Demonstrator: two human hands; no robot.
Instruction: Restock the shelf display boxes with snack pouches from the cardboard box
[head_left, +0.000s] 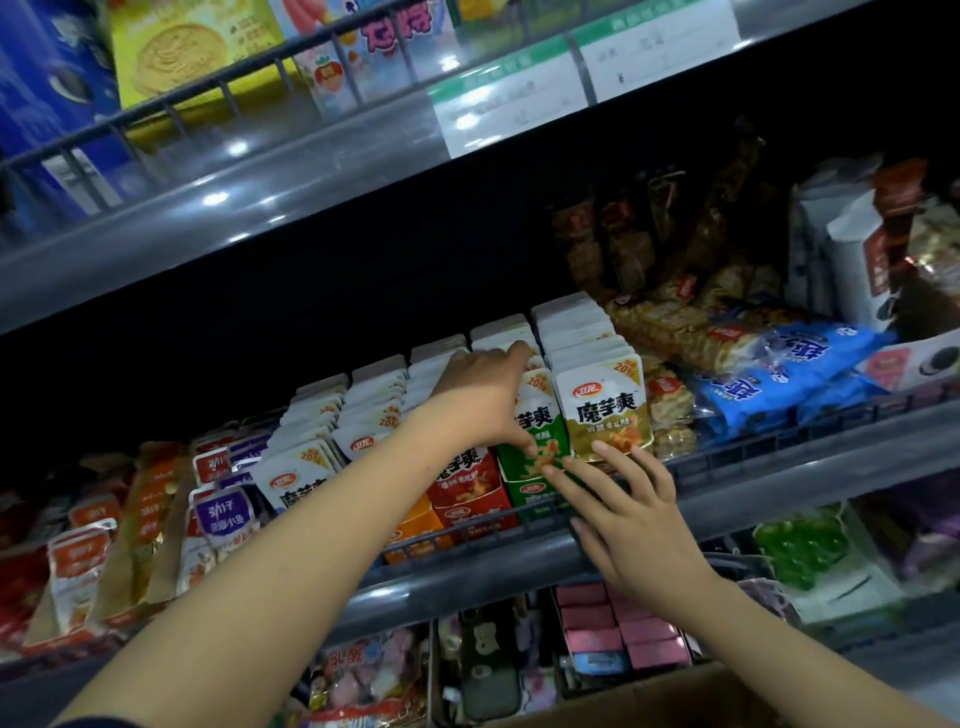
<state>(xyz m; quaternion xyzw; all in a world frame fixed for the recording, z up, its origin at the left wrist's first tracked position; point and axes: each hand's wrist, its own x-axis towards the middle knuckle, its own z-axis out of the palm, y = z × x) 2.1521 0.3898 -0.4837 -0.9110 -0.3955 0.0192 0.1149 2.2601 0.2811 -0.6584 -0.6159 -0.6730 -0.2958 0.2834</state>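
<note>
On the middle shelf, several rows of white-topped snack pouches stand in display boxes: an orange box (415, 525), a red box (470, 501) and a green box (532, 493). An olive-fronted pouch (602, 410) leads the rightmost row. My left hand (480, 395) reaches over the green row, fingers on the pouch tops and thumb on the front of the green pouch (537, 423), gripping it. My right hand (623, 514) lies with straight fingers against the green box front, just below the olive pouch. A corner of the cardboard box (675, 696) shows at the bottom.
A wire rail (779, 441) runs along the shelf front. Blue snack bags (795, 374) and biscuit packs lie to the right, purple and orange pouches (223, 514) to the left. The upper shelf (260, 171) with price tags hangs overhead; pink boxes (623, 623) sit below.
</note>
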